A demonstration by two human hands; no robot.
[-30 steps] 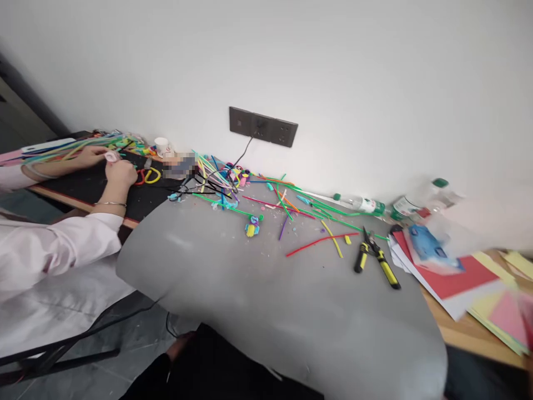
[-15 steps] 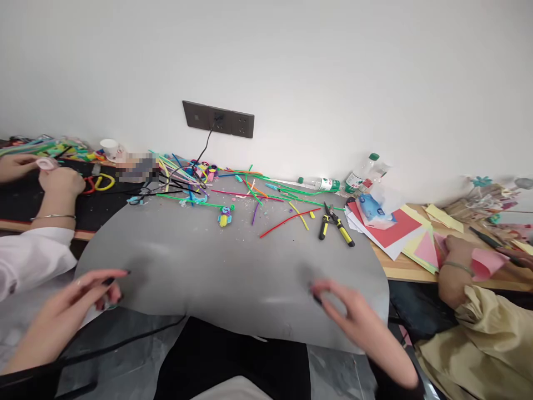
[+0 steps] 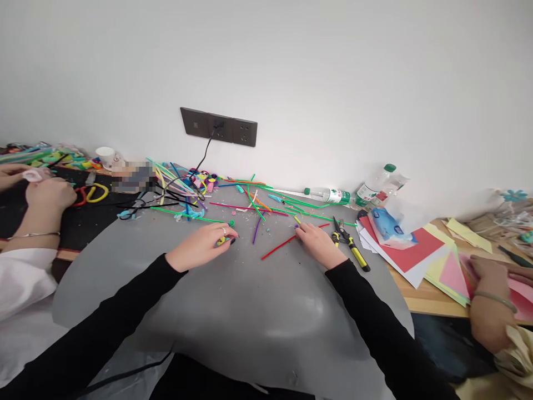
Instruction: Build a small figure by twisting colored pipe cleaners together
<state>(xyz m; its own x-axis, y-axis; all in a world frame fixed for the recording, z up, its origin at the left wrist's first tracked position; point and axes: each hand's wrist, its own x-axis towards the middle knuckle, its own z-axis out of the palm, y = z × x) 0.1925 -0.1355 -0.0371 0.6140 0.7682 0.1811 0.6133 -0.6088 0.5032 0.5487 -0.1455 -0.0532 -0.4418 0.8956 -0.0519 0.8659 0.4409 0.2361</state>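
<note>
Two bare hands reach over a grey mat [image 3: 258,328] as I watch from afar. Half a second ago they hung well apart, low at the frame's left and right; now both are down among the craft bits mid-frame — close enough to handle them.

The left hand [image 3: 199,244], left of centre, has its fingers half curled by a small yellow piece [image 3: 222,240], largely covered; I cannot tell whether it is gripped. A green stem [image 3: 166,211] runs past that hand's far side.

The right hand [image 3: 318,243], right of centre, has its fingers bent downward where a yellow stem [image 3: 297,220] and a red stem [image 3: 275,250] lie; its tips are hidden, so I cannot tell if it holds either. Pliers [image 3: 353,248] rest farther right — untouched.
</note>
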